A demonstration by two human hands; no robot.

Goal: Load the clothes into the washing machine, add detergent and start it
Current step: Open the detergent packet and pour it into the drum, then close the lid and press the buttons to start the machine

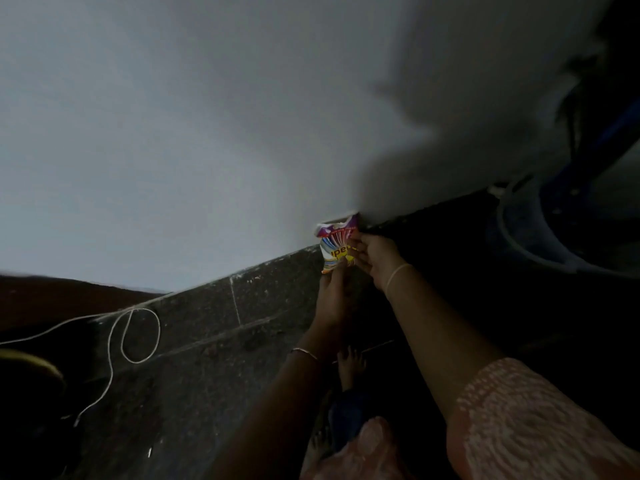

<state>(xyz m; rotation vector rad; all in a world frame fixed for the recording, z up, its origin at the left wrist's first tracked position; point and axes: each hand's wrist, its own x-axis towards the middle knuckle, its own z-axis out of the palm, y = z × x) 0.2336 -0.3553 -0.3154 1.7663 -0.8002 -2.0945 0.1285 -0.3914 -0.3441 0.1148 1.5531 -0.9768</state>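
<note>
Both hands are on a small detergent sachet, held up in the air in front of the line where the pale wall meets the dark stone floor. The left hand comes from below, its fingers pinching the sachet's lower edge. The right hand grips the right side, with fingertips curled onto the printed face near the top. The top edge looks ragged, so it may already be torn open, though in this dim light I cannot be sure.

As for the job, I judge it to be at the detergent step, with the packet in hand but nothing poured yet. No washing machine shows from where I stand, nor any clothes, so I cannot tell whether the load is in. Tipping the powder into the machine and starting it appear to be left to do.

Elsewhere, a white cord loops across the floor toward its left edge. A bucket stands in shadow by the wall at the right. A bare foot rests on the floor beneath the arms.
</note>
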